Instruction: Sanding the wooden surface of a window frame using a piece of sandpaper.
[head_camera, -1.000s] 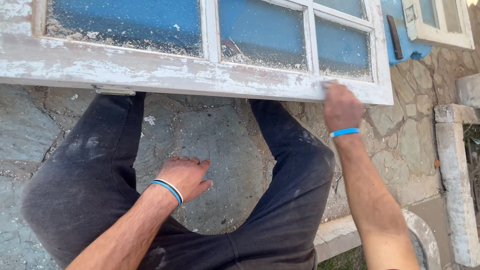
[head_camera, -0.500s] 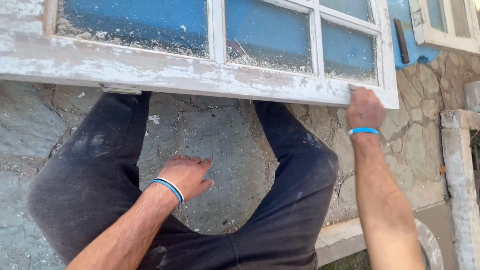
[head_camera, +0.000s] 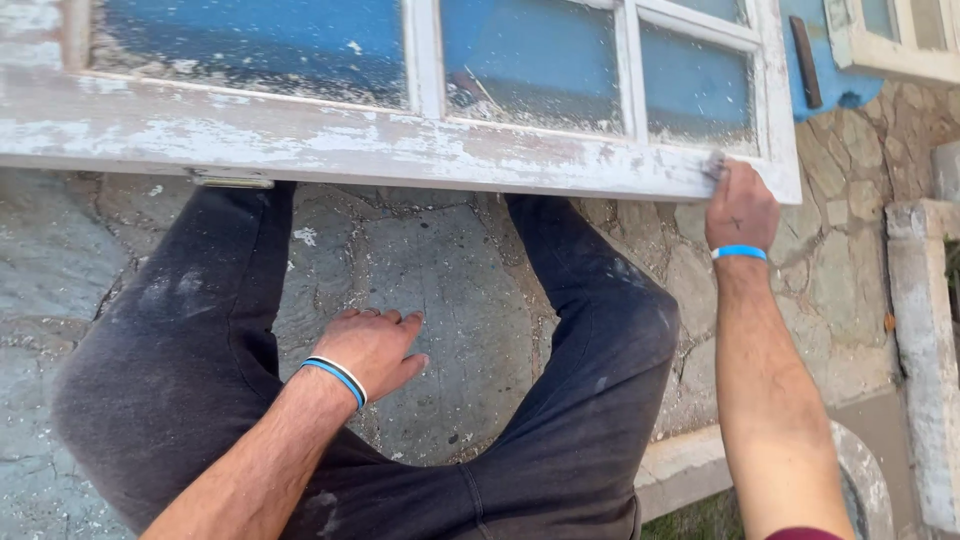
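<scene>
An old white window frame (head_camera: 400, 140), its paint flaking and worn to grey along the near rail, lies flat across the top of the view over a stone-paved floor (head_camera: 450, 300); its far side and left end are cut off by the picture's edges, so its full extent cannot be seen. Through the dusty panes a blue surface (head_camera: 530, 60) shows, blurred by grime and debris. The right hand (head_camera: 738, 205) rests at the frame's near right corner, fingers curled down onto the rail and pressing a small grey object (head_camera: 714, 165) against the wood; most of that object is hidden under the fingers, so what it is cannot be made out. The left hand (head_camera: 372, 350) lies released, fingers loosely spread, palm down against the inner left thigh of the dark dusty trousers (head_camera: 180, 370), holding nothing. A small metal hinge (head_camera: 232, 180) sticks out under the frame's near edge, just above the left knee. Both wrists wear blue bands. Beyond the frame's right end a second white frame (head_camera: 900, 50) is cut off at the top right corner, and a pale stone kerb (head_camera: 925, 340) runs down the right edge.
</scene>
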